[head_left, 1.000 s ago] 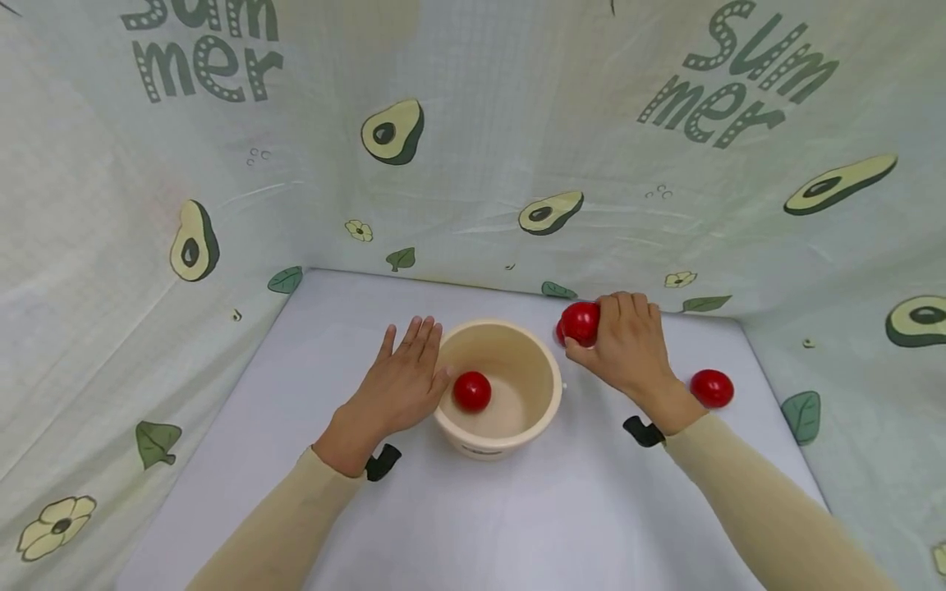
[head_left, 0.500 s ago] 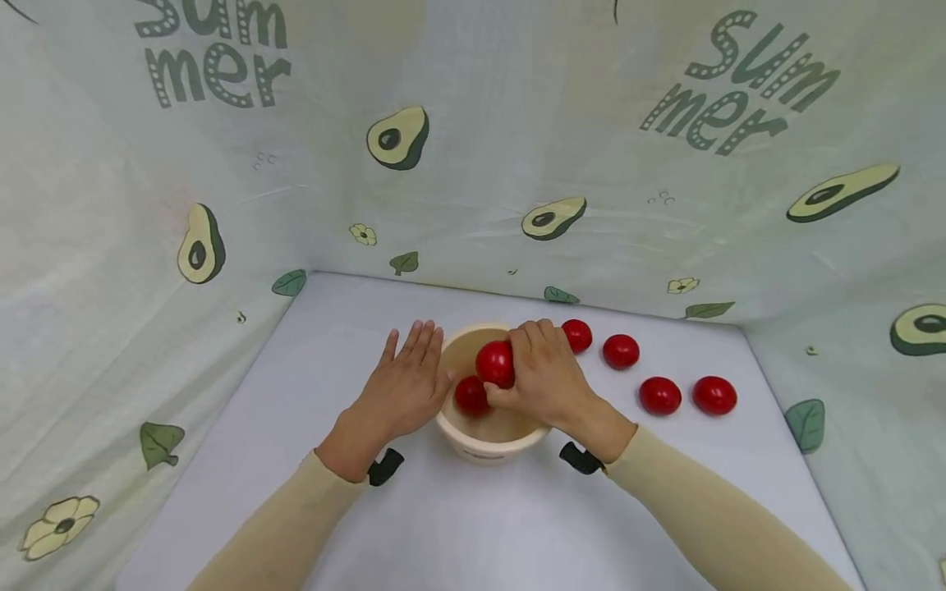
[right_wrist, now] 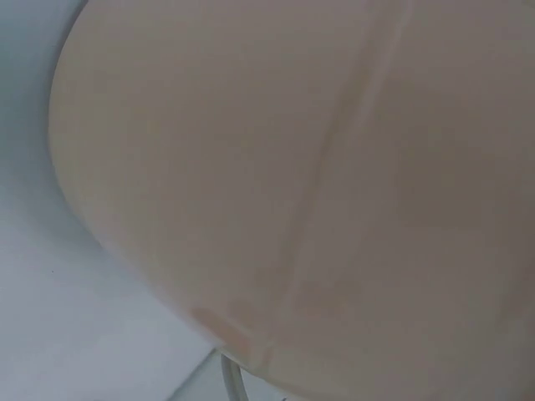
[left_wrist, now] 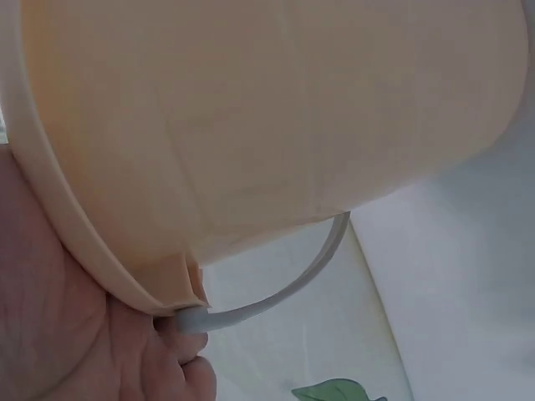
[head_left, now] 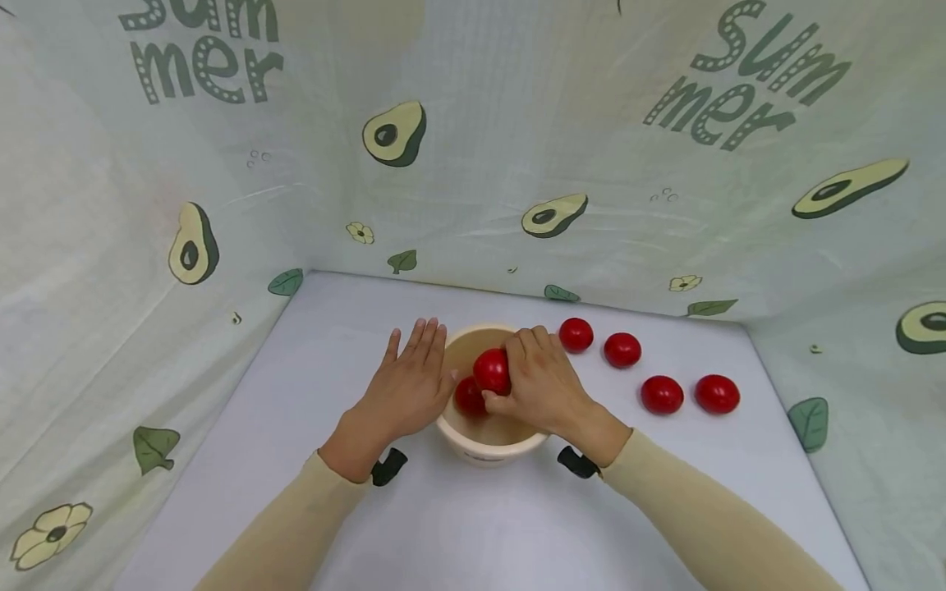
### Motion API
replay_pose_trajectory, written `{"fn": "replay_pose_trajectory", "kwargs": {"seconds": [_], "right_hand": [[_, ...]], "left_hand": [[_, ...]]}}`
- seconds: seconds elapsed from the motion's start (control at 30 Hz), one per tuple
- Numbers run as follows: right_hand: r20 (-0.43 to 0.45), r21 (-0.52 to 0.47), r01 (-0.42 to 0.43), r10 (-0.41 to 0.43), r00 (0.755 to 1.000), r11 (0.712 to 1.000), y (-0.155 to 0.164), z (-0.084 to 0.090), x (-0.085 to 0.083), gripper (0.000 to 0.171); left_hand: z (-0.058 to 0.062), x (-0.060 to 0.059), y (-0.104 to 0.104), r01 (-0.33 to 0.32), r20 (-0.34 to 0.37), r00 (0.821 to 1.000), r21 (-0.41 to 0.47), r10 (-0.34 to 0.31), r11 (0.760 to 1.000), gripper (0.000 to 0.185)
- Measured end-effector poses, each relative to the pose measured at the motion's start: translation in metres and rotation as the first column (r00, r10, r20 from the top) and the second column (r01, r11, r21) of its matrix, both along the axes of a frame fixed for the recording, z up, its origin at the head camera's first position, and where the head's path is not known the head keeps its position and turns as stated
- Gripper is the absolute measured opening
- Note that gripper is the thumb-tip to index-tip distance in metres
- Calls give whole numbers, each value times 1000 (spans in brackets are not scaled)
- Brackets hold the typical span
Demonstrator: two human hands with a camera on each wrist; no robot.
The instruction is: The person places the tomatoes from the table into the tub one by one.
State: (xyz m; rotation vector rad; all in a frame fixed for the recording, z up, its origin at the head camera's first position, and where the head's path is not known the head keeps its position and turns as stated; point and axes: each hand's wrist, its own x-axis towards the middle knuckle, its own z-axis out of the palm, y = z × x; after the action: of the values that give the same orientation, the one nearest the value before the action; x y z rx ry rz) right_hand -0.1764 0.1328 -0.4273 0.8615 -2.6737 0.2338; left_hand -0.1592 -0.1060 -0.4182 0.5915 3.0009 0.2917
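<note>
A cream plastic bucket (head_left: pixel 484 453) stands mid-table; its pale curved handle (left_wrist: pixel 288 292) shows in the left wrist view. Flat against the left side of the rim rests my left hand (head_left: pixel 406 386), fingers straight. My right hand (head_left: pixel 543 377) reaches over the right rim and grips a glossy red ball (head_left: pixel 492 371) inside the bucket's mouth. Below it lies another red ball (head_left: pixel 470 398) in the bucket, partly covered; whether the two touch I cannot tell. The right wrist view shows only the bucket's outer wall (right_wrist: pixel 234 184) up close.
Several loose red balls lie right of the bucket: one at the back (head_left: pixel 576 335), one beside it (head_left: pixel 622 350), others further right (head_left: pixel 661 395). A white tabletop (head_left: pixel 473 533) lies beneath. An avocado-print cloth (head_left: pixel 473 164) walls the back and sides.
My right hand has carried a red ball from the back right of the table leftward over the bucket, then slightly lower. My left hand has stayed at the rim.
</note>
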Motion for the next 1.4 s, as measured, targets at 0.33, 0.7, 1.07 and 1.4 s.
{"fn": "replay_pose_trajectory", "kwargs": {"seconds": [0.33,0.7,1.07,1.4], "right_hand": [[8,72,13,-14,1000,997,0,0,0,62],[20,96,26,-28,999,995,-2,2,1,65],[13,79,33,-34,999,996,-3,0,1,69],[6,39,28,-28,1000,999,-2,-1,2,67]], "left_hand": [[2,0,-1,15,35,999,19,-15,1000,77],[2,0,-2,0,4,1000,8,0,1000,78],[2,1,-2,-4,8,1000,14,4,1000,77],[1,2,-2,-8,15,1000,26,8,1000,79]]}}
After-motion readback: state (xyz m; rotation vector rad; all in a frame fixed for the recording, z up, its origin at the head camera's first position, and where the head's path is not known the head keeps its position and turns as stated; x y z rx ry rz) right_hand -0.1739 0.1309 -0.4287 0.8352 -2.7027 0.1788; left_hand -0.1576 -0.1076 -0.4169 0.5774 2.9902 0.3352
